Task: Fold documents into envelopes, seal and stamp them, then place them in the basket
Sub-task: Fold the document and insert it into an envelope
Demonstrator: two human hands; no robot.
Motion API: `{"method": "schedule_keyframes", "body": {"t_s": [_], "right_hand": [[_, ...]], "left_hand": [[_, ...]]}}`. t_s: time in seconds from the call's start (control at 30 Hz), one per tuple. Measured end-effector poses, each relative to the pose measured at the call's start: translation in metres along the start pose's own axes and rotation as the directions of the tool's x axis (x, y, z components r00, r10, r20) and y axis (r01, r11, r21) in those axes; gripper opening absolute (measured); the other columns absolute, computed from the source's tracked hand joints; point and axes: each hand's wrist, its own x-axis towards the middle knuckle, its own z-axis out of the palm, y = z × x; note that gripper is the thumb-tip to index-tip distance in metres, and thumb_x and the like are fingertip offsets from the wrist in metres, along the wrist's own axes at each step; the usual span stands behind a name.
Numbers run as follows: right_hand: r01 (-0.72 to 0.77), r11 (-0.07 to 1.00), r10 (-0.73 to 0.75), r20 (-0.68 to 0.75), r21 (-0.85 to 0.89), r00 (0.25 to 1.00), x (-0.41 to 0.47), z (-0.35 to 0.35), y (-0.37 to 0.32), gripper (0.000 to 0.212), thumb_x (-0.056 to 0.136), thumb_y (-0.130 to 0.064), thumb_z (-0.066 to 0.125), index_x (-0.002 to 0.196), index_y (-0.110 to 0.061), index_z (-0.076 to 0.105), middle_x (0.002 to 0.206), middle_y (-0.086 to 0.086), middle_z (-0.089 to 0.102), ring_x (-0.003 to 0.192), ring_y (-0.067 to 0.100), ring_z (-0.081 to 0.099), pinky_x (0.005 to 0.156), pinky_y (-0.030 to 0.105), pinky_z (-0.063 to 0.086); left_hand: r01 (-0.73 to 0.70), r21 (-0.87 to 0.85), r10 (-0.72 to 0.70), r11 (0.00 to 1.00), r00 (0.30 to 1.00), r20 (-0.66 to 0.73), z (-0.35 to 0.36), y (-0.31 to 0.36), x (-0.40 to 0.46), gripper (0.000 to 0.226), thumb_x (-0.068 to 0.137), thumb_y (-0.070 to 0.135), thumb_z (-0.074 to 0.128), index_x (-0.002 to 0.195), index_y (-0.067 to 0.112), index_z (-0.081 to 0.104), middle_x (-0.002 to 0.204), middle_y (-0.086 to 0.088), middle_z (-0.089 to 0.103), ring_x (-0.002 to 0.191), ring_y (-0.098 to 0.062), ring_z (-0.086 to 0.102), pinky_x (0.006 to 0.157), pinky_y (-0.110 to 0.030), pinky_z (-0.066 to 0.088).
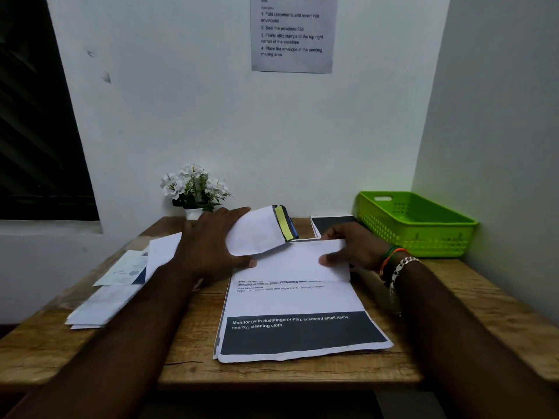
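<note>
My left hand [211, 240] grips a white envelope [257, 229] at its left end and holds it tilted above the desk, its opening toward the right. A yellow strip and a dark edge show at that open end. My right hand [351, 247] pinches the right end of a folded white document [290, 261], which lies just below the envelope. Under both lies a stack of printed documents [299, 331] with a dark band at the bottom. A green plastic basket [414, 225] stands at the back right corner; I see nothing inside it.
A pile of white envelopes and papers [121, 285] lies at the left of the wooden desk [453, 291]. A small pot of white flowers [195, 189] stands at the back. A dark sheet [332, 223] lies beside the basket. An instruction sheet [292, 33] hangs on the wall.
</note>
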Motion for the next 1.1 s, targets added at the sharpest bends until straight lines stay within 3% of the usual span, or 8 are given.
{"method": "schedule_keyframes", "body": {"t_s": [0.2,0.27,0.33,0.47,0.63,0.73,0.87,1.1], "right_hand": [[-0.021,0.966,0.129,-0.405,0.259,0.905,0.003,-0.020,0.008,0.018,0.078,0.000,0.080,0.089,-0.010,0.071,0.074,0.002,0.064,0.075,0.022,0.062,0.050,0.017,0.051],[0.030,0.935,0.181,-0.545,0.354,0.819,0.005,-0.027,0.014,0.018,0.076,-0.006,0.080,0.081,-0.019,0.068,0.080,0.005,0.067,0.083,0.033,0.068,0.072,0.036,0.062],[0.093,0.882,0.243,-0.615,0.463,0.750,0.002,-0.030,0.011,0.018,0.078,-0.008,0.078,0.082,-0.021,0.066,0.093,0.011,0.067,0.092,0.042,0.070,0.075,0.059,0.061],[0.221,0.778,0.276,-0.636,0.588,0.720,-0.004,-0.033,0.000,0.015,0.089,-0.005,0.070,0.087,-0.018,0.064,0.096,0.007,0.065,0.084,0.025,0.066,0.059,0.038,0.062],[0.225,0.824,0.205,-0.643,0.521,0.738,-0.002,-0.035,0.004,0.012,0.087,-0.010,0.074,0.089,-0.021,0.070,0.098,0.008,0.070,0.085,0.027,0.067,0.077,0.055,0.060],[0.204,0.903,0.106,-0.656,0.378,0.747,0.000,-0.034,0.008,0.015,0.085,-0.009,0.077,0.100,-0.008,0.072,0.105,0.013,0.072,0.090,0.024,0.069,0.082,0.042,0.060],[0.217,0.959,-0.045,-0.656,0.184,0.753,-0.001,-0.033,0.007,0.012,0.084,0.001,0.074,0.091,-0.009,0.070,0.085,0.004,0.067,0.065,-0.012,0.059,0.066,0.010,0.048],[0.243,0.958,-0.102,-0.613,0.152,0.783,-0.005,-0.034,0.005,0.014,0.084,0.004,0.073,0.090,-0.008,0.070,0.079,-0.006,0.066,0.073,0.004,0.059,0.070,0.020,0.047]], "left_hand": [[-0.001,-0.014,0.002,1.000,1.000,0.027,-0.001,-0.003,0.001,0.121,0.049,0.090,0.069,0.153,0.049,0.022,0.150,0.009,0.043,0.138,-0.023,0.039,0.111,-0.058,0.031],[-0.001,-0.019,0.001,1.000,0.999,0.032,-0.001,-0.003,0.001,0.121,0.051,0.089,0.071,0.154,0.049,0.021,0.151,0.008,0.043,0.138,-0.023,0.039,0.113,-0.059,0.029],[0.002,-0.023,-0.001,1.000,0.999,0.038,-0.001,-0.003,0.001,0.120,0.053,0.087,0.072,0.154,0.048,0.021,0.151,0.008,0.042,0.139,-0.023,0.038,0.114,-0.059,0.027],[0.003,-0.012,-0.002,1.000,0.999,0.047,0.000,-0.001,0.000,0.120,0.054,0.087,0.072,0.154,0.048,0.019,0.151,0.008,0.042,0.140,-0.024,0.037,0.115,-0.059,0.027],[0.010,-0.010,-0.009,1.000,0.999,0.050,0.000,-0.002,0.001,0.120,0.054,0.084,0.074,0.155,0.047,0.019,0.153,0.007,0.040,0.141,-0.024,0.035,0.115,-0.057,0.027],[0.009,-0.002,-0.009,1.000,0.999,0.043,0.000,-0.003,0.002,0.122,0.053,0.084,0.075,0.155,0.047,0.019,0.155,0.006,0.039,0.142,-0.025,0.036,0.115,-0.058,0.028],[0.020,0.001,-0.020,1.000,1.000,0.022,0.000,-0.004,0.002,0.124,0.050,0.083,0.077,0.155,0.046,0.022,0.155,0.007,0.040,0.141,-0.024,0.036,0.114,-0.059,0.029],[-0.011,0.047,0.011,0.999,1.000,-0.001,0.000,-0.006,0.003,0.123,0.051,0.084,0.076,0.154,0.045,0.022,0.150,0.008,0.042,0.138,-0.024,0.037,0.109,-0.054,0.032]]}}
